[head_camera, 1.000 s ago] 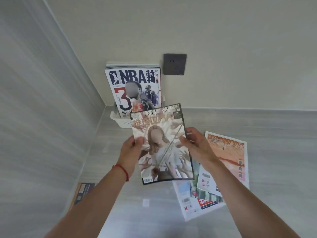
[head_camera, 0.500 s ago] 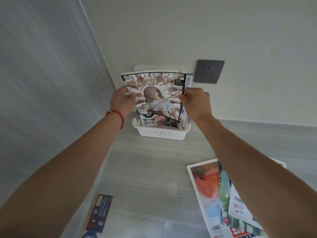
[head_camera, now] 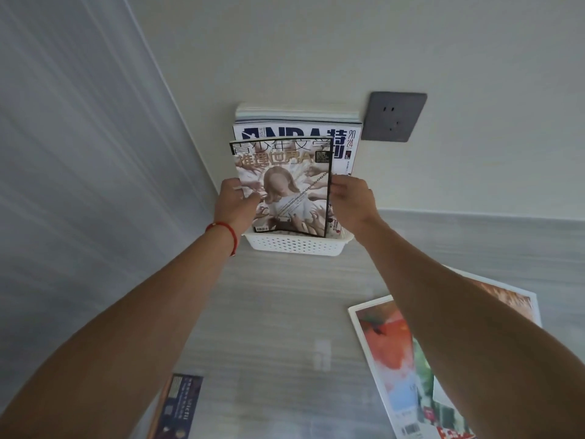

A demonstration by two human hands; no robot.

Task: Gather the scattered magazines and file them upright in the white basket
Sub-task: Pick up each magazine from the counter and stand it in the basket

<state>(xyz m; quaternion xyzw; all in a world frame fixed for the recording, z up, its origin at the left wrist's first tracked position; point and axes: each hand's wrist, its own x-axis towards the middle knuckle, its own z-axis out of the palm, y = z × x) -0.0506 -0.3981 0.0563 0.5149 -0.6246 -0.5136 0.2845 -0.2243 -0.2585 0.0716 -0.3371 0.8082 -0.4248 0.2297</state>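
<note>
Both hands hold one magazine (head_camera: 281, 185) upright over the white basket (head_camera: 296, 243), its lower edge at or just inside the rim. The left hand (head_camera: 235, 205) grips the left edge with the thumb on the cover; the right hand (head_camera: 349, 201) pinches the right edge, so each grip is clenched on the paper. It looks light and floppy: the bottom corner already curls, so holding both side edges near the middle seems the best way to keep it flat. The glossy cover may slip.

Behind it, the NBA magazine (head_camera: 343, 144) and others stand against the wall, leaving only a narrow slot at the front of the basket. The wall socket (head_camera: 394, 117) sits clear to the right. On the desk (head_camera: 278, 312), loose magazines (head_camera: 389, 350) lie at the right and a dark booklet (head_camera: 180, 407) at the left, well apart from the basket.
</note>
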